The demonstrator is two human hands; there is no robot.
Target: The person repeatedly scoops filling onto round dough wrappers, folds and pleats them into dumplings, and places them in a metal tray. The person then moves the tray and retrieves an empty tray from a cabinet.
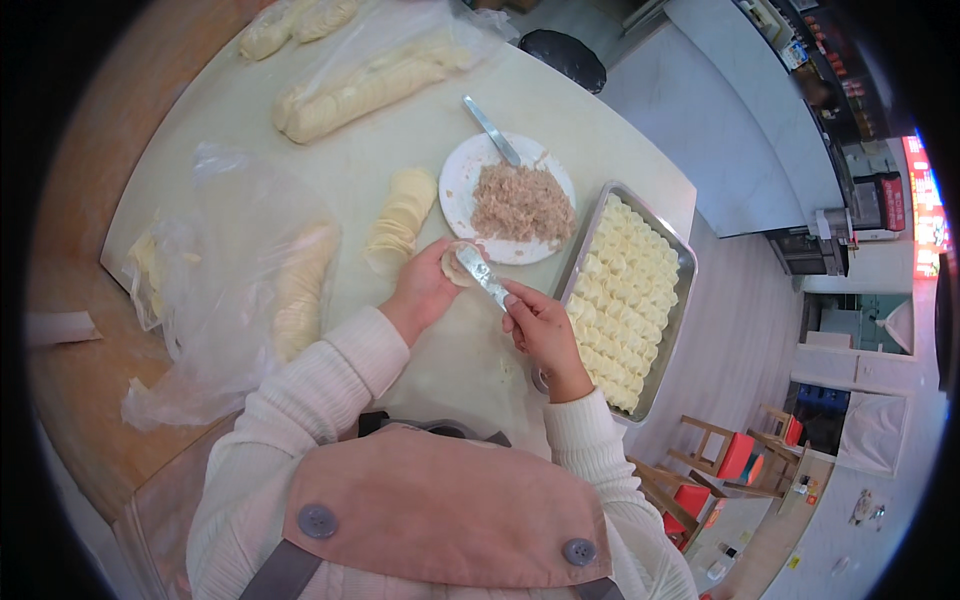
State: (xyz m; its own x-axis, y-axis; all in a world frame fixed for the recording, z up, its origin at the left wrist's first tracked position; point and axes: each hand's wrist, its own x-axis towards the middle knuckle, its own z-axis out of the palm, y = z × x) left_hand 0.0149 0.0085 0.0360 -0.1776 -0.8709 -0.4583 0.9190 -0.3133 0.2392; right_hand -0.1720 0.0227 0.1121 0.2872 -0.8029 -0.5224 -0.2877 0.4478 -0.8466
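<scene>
My left hand (426, 287) holds a round dumpling wrapper (459, 268) in its curled fingers. Gripped in my right hand (541, 325) is a flat metal spatula (481, 275), its blade laid over the wrapper. Beyond the hands sits a white plate (455, 200) with a mound of minced meat filling (525, 203); a second spatula (489, 128) rests on its far rim. A fanned stack of wrappers (402, 216) lies left of the plate. On the right, a metal tray (648, 408) carries rows of pleated dumplings (625, 300).
Clear plastic bags (235, 250) with a roll of wrappers (303, 285) lie at the left. More bagged wrapper rolls (370, 88) are at the table's far side. A black round seat (563, 60) stands past the far edge, red-seated chairs (735, 455) at lower right.
</scene>
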